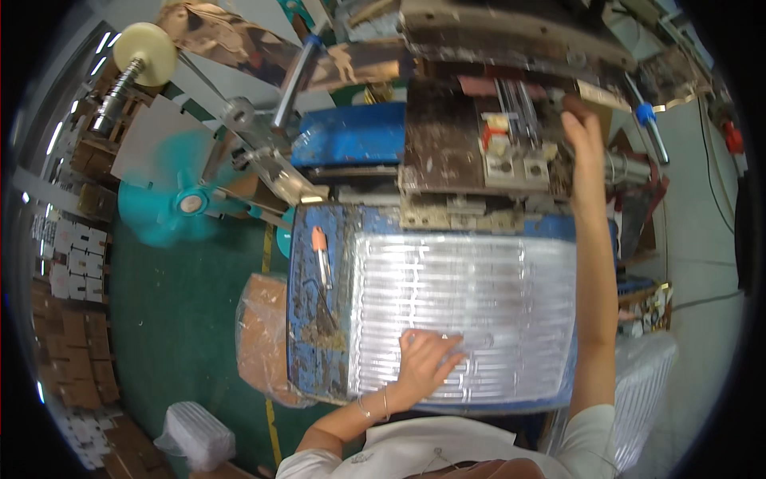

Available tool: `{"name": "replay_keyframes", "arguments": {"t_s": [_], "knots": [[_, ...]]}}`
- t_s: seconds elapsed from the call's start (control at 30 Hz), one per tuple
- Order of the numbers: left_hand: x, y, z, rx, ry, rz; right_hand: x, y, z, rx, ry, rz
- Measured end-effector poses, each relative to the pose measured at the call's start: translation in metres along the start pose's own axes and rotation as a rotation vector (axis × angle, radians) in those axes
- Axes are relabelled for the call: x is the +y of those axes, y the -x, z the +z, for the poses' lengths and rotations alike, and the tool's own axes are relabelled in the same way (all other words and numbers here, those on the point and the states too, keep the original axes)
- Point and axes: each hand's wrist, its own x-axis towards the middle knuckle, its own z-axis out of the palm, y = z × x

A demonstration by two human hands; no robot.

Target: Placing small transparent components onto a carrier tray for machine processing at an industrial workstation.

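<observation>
A clear plastic blister tray [491, 299] with many ridged rows lies on the worn blue machine table in front of me. My left hand [426, 361] is over its lower left part, fingers bent and a little apart, and I see nothing held in them. Whether the fingertips touch the tray is unclear. My right arm stretches along the tray's right side. At its end, my right hand [581, 123] is by the right side of the press's dark metal block [443, 138]; its fingers are blurred and partly hidden. Left of that hand is a metal fixture [516, 170] with bolted blocks.
A marker-like tool with an orange cap [319, 239] lies left of the tray. A turquoise fan [190, 203] spins at left. Steel posts [293, 90] flank the press, with copper-coloured strip [359, 63] behind. A bagged carton [263, 338] and stacked boxes [78, 257] stand at left.
</observation>
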Motion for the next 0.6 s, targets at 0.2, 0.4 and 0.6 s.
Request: {"name": "replay_keyframes", "arguments": {"t_s": [0.2,0.4,0.6], "knots": [[-0.007,-0.021,0.025,-0.048,0.103,0.002,-0.033,0.109,-0.069,-0.154,0.307,-0.09],[-0.017,-0.015,0.051,-0.103,-0.087,0.248,-0.024,0.241,-0.083,-0.7,0.479,-0.133],[-0.01,0.003,0.041,-0.11,-0.307,0.278,-0.03,0.279,-0.083,-0.795,0.746,-0.245]]}}
